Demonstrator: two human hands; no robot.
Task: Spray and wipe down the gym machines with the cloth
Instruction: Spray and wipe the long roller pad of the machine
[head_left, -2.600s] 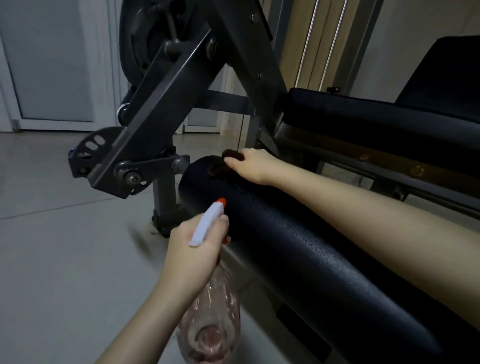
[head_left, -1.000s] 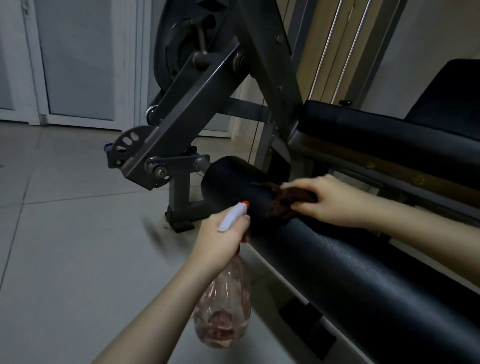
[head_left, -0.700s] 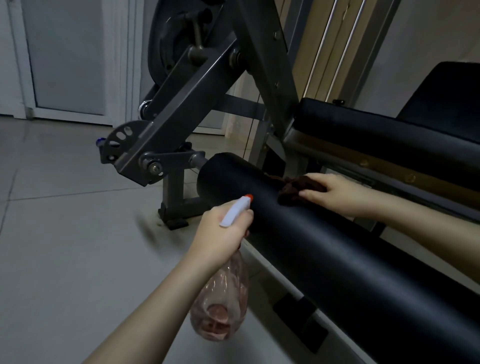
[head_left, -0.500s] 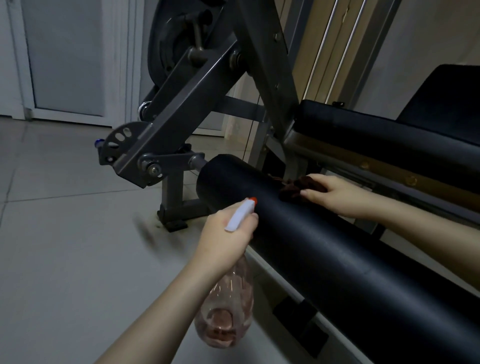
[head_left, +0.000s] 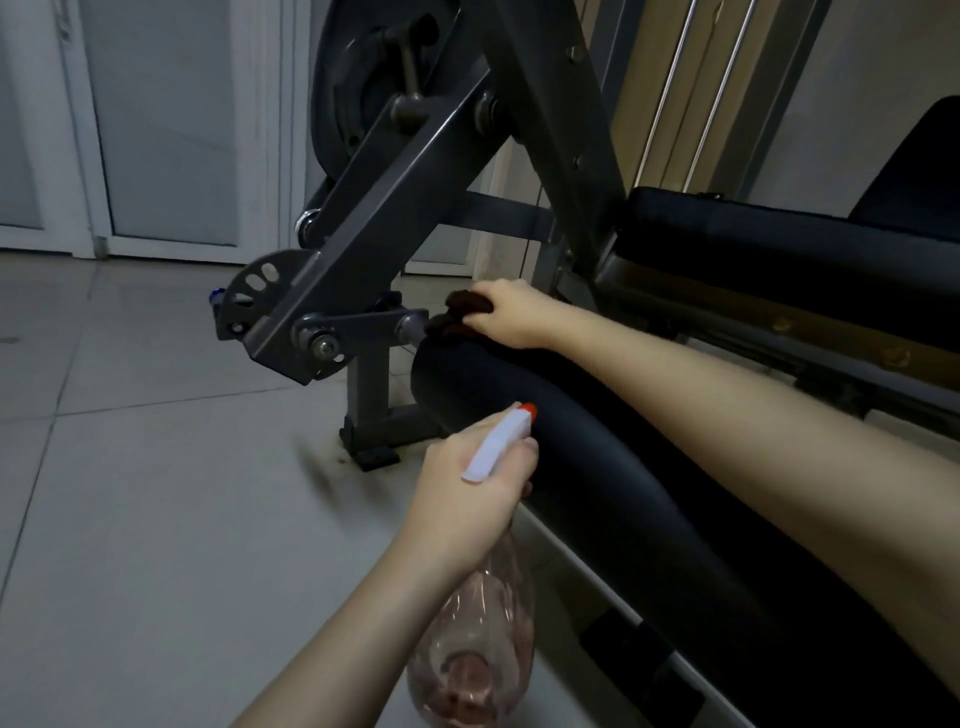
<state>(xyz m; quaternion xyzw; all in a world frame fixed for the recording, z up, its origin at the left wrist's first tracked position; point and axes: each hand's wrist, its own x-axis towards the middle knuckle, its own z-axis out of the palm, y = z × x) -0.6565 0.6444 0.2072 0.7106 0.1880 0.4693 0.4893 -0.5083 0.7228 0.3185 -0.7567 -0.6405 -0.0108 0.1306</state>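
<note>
Two hands are at work. The right hand (head_left: 511, 317), fingers curled tight, presses a bunched, fuzzy dark brown cloth (head_left: 462, 312) onto the far end of the black roller pad (head_left: 597, 467), just beside its steel axle (head_left: 413, 326). The left hand (head_left: 467, 493) is wrapped closed around the neck of the spray bottle (head_left: 478, 660), whose clear pinkish plastic body hangs toward 6 o'clock. Its white trigger head (head_left: 496, 444) and orange nozzle (head_left: 529, 409) point toward 1 o'clock, close to the pad's smooth vinyl skin. The pad is a long cylinder whose axis runs from 10 o'clock to 4 o'clock. A grey steel arm (head_left: 389, 208) slants at 11 o'clock of the cloth.
</note>
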